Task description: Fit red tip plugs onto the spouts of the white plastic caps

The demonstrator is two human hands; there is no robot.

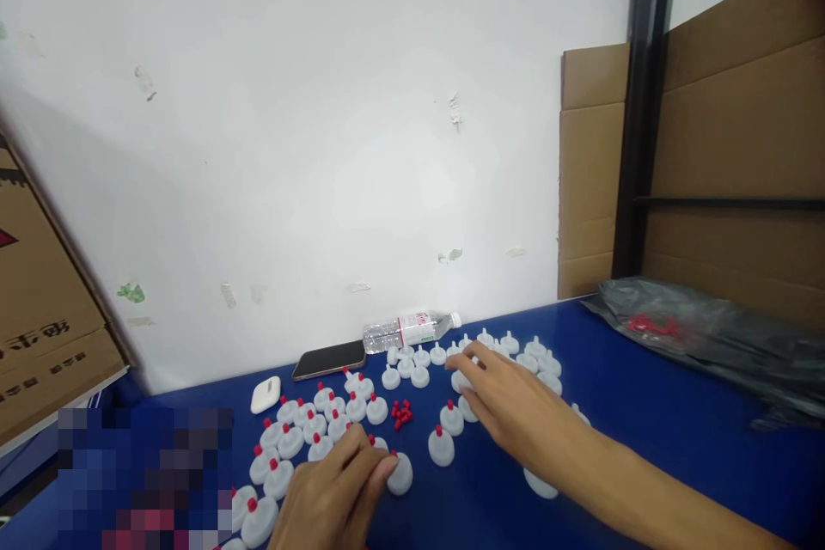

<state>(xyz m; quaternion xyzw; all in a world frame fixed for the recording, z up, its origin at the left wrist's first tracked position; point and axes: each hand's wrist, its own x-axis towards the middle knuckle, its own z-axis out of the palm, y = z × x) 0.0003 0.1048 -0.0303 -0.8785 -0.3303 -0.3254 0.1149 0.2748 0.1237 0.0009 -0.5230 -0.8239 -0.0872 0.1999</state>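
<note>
My left hand (339,485) is at the near middle of the blue table, thumb and fingers pinched together. What the pinch holds, if anything, is hidden. Right beside the thumb sits a white domed cap with a red tip (400,474). My right hand (506,395) reaches over the plain white caps, thumb and index finger apart around a white domed cap (460,380); whether they touch it I cannot tell. Between the hands lies a small heap of red tips (401,414). Two red-tipped caps, one of them a nearer cap (442,447), stand left of my right forearm.
Several red-tipped caps (290,441) cover the left side; several plain white caps (509,342) stand at the back right. Along the wall lie a white case (265,395), a phone (330,359) and a water bottle (418,329). A grey plastic bag (696,344) lies right.
</note>
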